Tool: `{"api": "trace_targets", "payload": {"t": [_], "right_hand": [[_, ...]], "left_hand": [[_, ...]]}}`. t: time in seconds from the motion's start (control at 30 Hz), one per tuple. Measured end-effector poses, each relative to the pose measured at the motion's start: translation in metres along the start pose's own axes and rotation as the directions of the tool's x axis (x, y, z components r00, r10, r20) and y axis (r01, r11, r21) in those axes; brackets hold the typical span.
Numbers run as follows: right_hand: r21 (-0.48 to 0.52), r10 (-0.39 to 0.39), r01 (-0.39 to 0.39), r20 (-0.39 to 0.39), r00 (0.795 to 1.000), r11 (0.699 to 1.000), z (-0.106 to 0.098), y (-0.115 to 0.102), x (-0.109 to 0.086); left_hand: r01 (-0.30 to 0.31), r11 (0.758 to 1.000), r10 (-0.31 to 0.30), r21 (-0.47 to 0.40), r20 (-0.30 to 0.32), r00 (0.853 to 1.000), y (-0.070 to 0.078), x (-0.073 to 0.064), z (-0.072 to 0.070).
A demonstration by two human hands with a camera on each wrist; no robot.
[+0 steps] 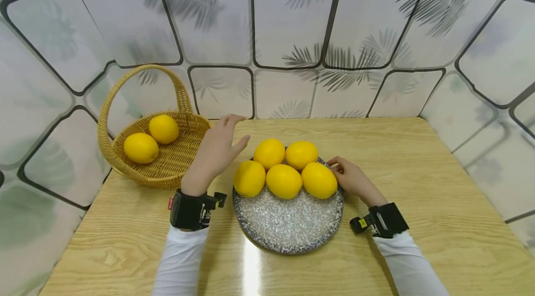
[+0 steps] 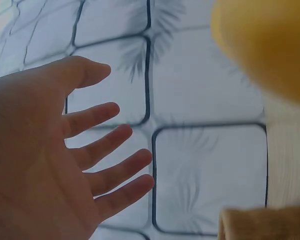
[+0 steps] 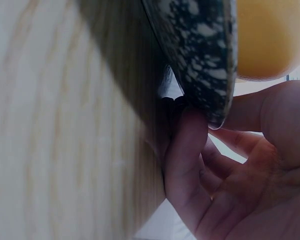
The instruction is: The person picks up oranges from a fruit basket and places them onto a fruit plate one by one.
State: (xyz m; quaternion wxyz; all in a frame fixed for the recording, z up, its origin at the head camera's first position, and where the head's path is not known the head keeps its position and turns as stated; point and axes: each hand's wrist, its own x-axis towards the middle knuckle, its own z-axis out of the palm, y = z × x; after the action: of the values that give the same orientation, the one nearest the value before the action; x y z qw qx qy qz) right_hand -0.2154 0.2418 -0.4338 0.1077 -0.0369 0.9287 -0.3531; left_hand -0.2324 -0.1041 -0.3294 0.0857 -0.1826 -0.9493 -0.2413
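Several yellow lemons sit together on the far half of a round speckled grey plate with a dark rim. At the plate's right edge, my right hand holds the rim. The right wrist view shows the fingers of that hand bent under the plate's edge, with the thumb on the upper side near a lemon. My left hand is between the basket and the plate, fingers spread and holding nothing. Its bare palm shows in the left wrist view.
A wicker basket with a tall arched handle stands at the back left, with two lemons inside. The wooden table meets a patterned cloth wall at the back. A small red tag shows beside the left wrist.
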Motion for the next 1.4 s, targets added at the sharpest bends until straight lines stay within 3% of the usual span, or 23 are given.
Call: {"api": "trace_targets", "payload": {"t": [0.17, 0.33, 0.6, 0.8, 1.03, 1.1, 1.27, 1.4], "right_hand": [[0.0, -0.001, 0.001, 0.0, 1.0, 1.0, -0.001, -0.001, -0.001], [0.001, 0.002, -0.002, 0.0, 1.0, 1.0, -0.001, -0.001, -0.001], [0.003, 0.01, -0.01, 0.002, 1.0, 1.0, 0.0, 0.001, -0.001], [-0.002, 0.007, -0.007, 0.0, 1.0, 1.0, 0.0, -0.001, 0.0], [0.01, 0.005, -0.005, 0.0, 1.0, 1.0, -0.001, -0.003, -0.001], [0.013, 0.002, -0.002, -0.002, 1.0, 1.0, -0.002, -0.004, -0.001], [0.01, -0.001, 0.001, -0.005, 1.0, 1.0, -0.001, -0.003, -0.001], [0.009, -0.003, 0.003, -0.004, 1.0, 1.0, -0.001, -0.002, -0.002]], "left_hand": [[0.116, 0.993, -0.116, 0.001, -0.05, 0.992, -0.028, -0.007, -0.018], [0.235, 0.972, -0.234, 0.011, -0.056, 0.971, -0.061, -0.02, -0.035], [0.42, 0.904, -0.417, 0.08, -0.052, 0.908, -0.108, -0.044, -0.046], [0.486, 0.867, -0.488, 0.105, -0.011, 0.873, -0.116, -0.045, -0.039], [0.596, 0.8, -0.599, 0.066, 0.046, 0.799, -0.117, -0.042, -0.034], [0.613, 0.789, -0.615, 0.05, 0.056, 0.787, -0.117, -0.042, -0.033], [0.643, 0.766, -0.643, -0.008, -0.004, 0.766, -0.126, -0.042, -0.025], [0.659, 0.752, -0.657, 0.002, -0.063, 0.751, -0.135, -0.042, -0.018]]}}
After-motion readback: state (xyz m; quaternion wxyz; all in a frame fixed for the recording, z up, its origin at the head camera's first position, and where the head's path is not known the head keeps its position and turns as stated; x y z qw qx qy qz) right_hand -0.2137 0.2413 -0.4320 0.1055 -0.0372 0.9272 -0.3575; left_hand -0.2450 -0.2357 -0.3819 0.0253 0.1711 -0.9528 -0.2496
